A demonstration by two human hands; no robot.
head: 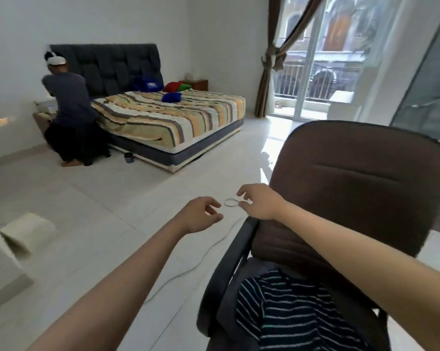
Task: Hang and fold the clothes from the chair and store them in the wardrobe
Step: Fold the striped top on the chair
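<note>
A brown office chair [360, 178] with dark armrests stands at the right. On its seat lies a dark garment with thin pale stripes [297, 317]. Both my arms reach forward over the floor, left of the chair's backrest. My right hand [260, 202] pinches a small thin ring [231, 203] between fingertips. My left hand [201, 216] hovers just left of the ring, fingers loosely curled and holding nothing. No wardrobe is plainly visible.
A bed [173, 117] with a striped sheet stands at the back, and a person [72, 110] crouches at its left side. A thin white cable [196, 262] runs across the tiled floor. White furniture [1, 249] is at the left, a glass balcony door [315, 67] at the right.
</note>
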